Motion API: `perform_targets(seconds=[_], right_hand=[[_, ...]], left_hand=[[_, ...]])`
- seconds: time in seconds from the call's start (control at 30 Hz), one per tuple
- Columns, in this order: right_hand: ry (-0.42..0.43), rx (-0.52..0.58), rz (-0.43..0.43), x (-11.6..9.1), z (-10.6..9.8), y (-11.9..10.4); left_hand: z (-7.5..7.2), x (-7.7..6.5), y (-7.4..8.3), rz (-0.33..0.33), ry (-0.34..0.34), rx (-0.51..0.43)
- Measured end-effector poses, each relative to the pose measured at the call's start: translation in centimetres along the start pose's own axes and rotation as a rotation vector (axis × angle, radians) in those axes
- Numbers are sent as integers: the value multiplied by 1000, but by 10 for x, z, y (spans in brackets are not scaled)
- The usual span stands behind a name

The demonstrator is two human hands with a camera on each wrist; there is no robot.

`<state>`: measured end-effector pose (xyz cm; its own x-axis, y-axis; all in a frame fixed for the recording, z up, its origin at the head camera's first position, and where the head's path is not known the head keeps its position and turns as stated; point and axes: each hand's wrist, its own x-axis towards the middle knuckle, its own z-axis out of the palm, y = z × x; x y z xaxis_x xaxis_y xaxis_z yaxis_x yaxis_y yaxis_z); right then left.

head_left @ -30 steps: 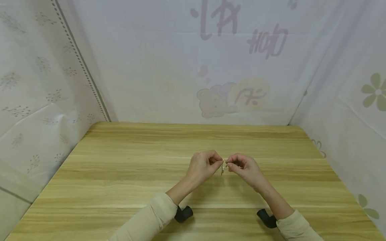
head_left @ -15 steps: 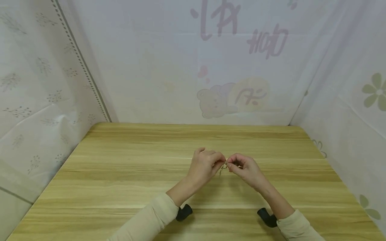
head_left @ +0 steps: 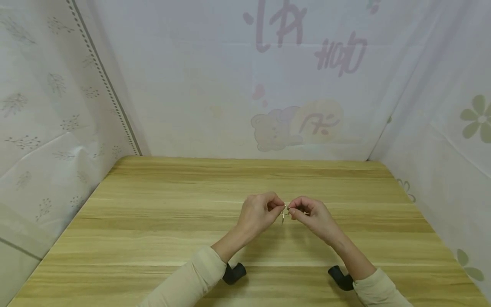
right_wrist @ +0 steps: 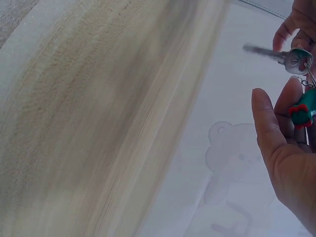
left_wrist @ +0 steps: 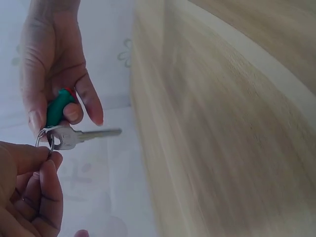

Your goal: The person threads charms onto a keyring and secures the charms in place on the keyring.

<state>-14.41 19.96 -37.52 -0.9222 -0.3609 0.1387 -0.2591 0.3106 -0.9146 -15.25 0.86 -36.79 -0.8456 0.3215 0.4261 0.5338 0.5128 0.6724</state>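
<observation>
My left grip (head_left: 257, 213) is pinching the ring (left_wrist: 52, 143), my right grip (head_left: 315, 216) is holding the green fob (left_wrist: 59, 106), and, in head view, the key (head_left: 283, 218) is dangling toward six o'clock.

Wood-grain table (head_left: 153, 192) stretches under the grip; straight beyond it rises the back cloth (head_left: 184, 85), bear (head_left: 268, 131) printed low, lettering (head_left: 340, 54) higher up; well left of the grip, sprigs (head_left: 24, 142) run across the side cloth (head_left: 42, 119), and well right, a green flower (head_left: 477, 118)!
</observation>
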Motion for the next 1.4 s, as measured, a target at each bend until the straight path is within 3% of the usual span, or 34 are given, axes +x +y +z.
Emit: perform_targets(seconds=[0.2, 0.3, 0.47, 0.6, 0.8, 1.17, 1.4], right_hand=[[-8, 4, -9, 1, 0, 0], [-20, -11, -13, 1, 0, -1], [-30, -25, -20, 2, 0, -2], [-30, -36, -26, 2, 0, -3], [-28, -62, -28, 2, 0, -4], [-36, -55, -17, 0, -1, -1], [-33, -57, -10, 0, 0, 1]], left_hand=[[0, -1, 1, -42, -12, -29], [0, 0, 1, 42, 0, 60], [1, 1, 1, 248, 64, 303], [2, 0, 1, 297, 94, 355], [1, 1, 0, 249, 83, 304], [-2, 0, 1, 46, -8, 106], [-2, -1, 1, 3, -5, 38]])
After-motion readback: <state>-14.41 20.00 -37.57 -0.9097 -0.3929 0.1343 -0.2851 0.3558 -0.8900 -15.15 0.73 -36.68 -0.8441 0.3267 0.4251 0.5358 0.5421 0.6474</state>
